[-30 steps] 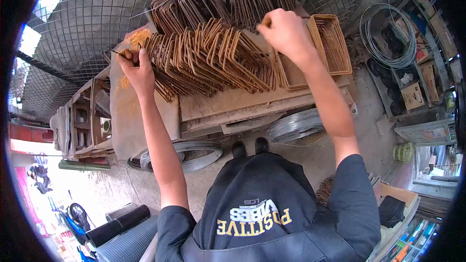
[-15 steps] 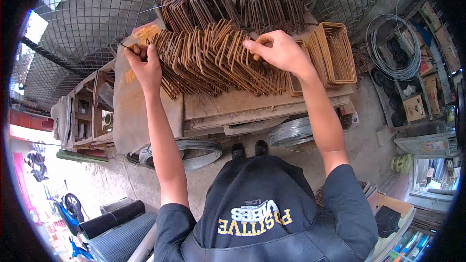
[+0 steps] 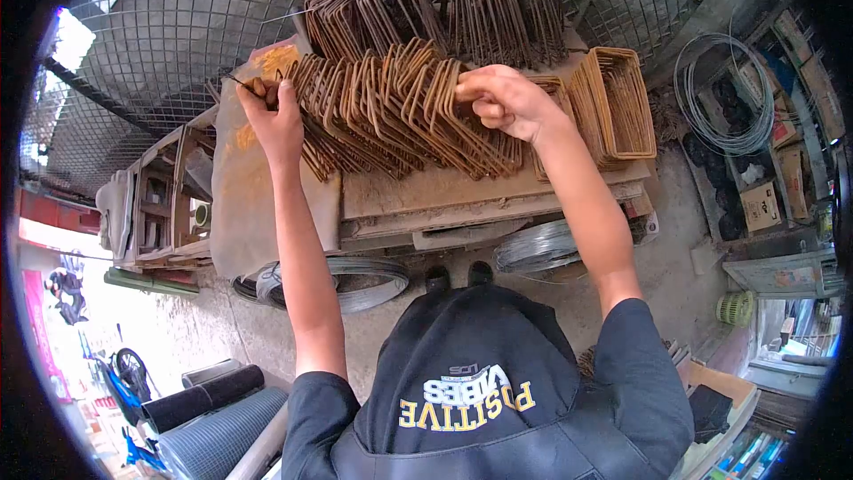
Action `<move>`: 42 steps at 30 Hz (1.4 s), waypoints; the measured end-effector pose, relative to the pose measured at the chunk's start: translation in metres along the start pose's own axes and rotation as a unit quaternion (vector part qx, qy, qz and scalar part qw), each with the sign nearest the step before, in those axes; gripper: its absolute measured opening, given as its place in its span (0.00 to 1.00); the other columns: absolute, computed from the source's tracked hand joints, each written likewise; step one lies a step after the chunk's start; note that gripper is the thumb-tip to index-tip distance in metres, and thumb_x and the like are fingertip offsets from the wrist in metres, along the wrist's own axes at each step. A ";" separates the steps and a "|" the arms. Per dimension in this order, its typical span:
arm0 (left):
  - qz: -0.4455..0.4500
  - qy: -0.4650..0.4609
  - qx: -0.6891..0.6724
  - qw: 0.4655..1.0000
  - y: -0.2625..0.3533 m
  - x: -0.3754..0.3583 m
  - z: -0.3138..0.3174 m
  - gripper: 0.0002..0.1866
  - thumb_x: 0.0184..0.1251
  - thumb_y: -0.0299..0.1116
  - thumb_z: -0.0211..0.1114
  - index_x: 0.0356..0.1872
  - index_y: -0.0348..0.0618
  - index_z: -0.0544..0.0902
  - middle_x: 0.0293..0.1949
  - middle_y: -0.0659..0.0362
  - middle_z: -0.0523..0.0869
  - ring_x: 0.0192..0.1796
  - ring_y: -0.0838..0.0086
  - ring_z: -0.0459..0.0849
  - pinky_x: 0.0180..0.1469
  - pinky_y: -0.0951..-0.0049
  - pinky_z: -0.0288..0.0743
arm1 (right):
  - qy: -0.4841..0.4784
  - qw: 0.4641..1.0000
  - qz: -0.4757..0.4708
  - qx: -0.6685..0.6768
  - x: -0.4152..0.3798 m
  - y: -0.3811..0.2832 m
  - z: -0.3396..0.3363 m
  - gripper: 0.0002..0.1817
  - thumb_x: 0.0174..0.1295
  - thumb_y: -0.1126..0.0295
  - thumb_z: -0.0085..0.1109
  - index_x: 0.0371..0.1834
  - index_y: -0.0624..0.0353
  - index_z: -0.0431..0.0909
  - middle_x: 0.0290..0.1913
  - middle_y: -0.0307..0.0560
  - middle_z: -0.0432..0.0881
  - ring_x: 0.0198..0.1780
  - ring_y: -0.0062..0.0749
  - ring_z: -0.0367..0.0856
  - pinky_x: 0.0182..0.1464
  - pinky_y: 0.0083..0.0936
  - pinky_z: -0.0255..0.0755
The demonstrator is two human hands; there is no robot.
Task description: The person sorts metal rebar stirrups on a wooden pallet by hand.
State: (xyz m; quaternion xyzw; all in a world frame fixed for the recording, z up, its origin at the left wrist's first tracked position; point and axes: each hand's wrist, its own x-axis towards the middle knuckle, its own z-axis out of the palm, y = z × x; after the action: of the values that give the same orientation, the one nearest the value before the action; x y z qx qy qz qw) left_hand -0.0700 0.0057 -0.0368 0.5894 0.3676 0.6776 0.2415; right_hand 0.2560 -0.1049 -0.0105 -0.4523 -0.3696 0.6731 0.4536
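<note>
A long row of rusty bent rebar stirrups point(image 3: 391, 107) lies leaning together on the bench. At its left end my left hand point(image 3: 274, 120) is closed around a thin dark wire point(image 3: 238, 82), whose tip pokes out past the fingers. My right hand point(image 3: 511, 102) is at the right end, index finger reaching onto the tops of the stirrups and the other fingers curled in. Whatever lies under its fingertips is hidden.
Two more stirrup bundles point(image 3: 369, 4) stand behind, against a wire mesh point(image 3: 222, 0). Larger rectangular stirrups point(image 3: 617, 107) are stacked at right. Wire coils point(image 3: 538, 249) lie below the bench edge point(image 3: 489, 204). Another coil point(image 3: 724, 93) hangs at far right. Mesh rolls point(image 3: 213, 436) lie lower left.
My right hand has shifted slightly down and turned, its fingers now more curled with the index laid forward. My left hand still grips the wire. The view has moved slightly.
</note>
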 end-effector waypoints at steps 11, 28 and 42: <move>-0.004 -0.025 -0.024 0.999 -0.006 0.004 -0.003 0.16 0.74 0.25 0.66 0.43 0.46 0.63 0.38 0.66 0.65 0.40 0.82 0.64 0.45 0.80 0.63 | 0.053 0.998 -0.024 0.036 -0.002 -0.005 0.015 0.08 0.75 0.67 0.62 0.37 0.58 0.79 0.30 0.33 0.78 0.17 0.09 0.63 0.15 0.12 0.49; 0.009 -0.004 0.013 1.000 -0.004 0.003 0.000 0.13 0.74 0.25 0.66 0.46 0.42 0.68 0.37 0.67 0.68 0.39 0.81 0.66 0.45 0.79 0.65 | 0.235 0.927 -0.152 -0.251 -0.116 0.003 -0.039 0.17 0.76 0.64 0.61 0.55 0.68 0.84 0.42 0.51 0.92 0.22 0.19 0.81 0.22 0.20 0.70; 0.008 -0.004 -0.021 1.000 -0.007 0.003 -0.001 0.14 0.74 0.25 0.65 0.52 0.40 0.70 0.39 0.65 0.74 0.39 0.81 0.72 0.46 0.79 0.69 | 0.472 0.656 -0.012 -0.589 -0.138 0.093 -0.078 0.18 0.68 0.59 0.66 0.34 0.68 0.87 0.32 0.70 0.86 0.39 0.68 0.87 0.43 0.54 0.81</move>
State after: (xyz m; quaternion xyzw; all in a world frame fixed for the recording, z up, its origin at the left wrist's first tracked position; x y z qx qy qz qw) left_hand -0.0723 0.0126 -0.0405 0.5897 0.3480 0.6848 0.2494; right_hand 0.3289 -0.2577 -0.0822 -0.8769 -0.4307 0.0042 0.2135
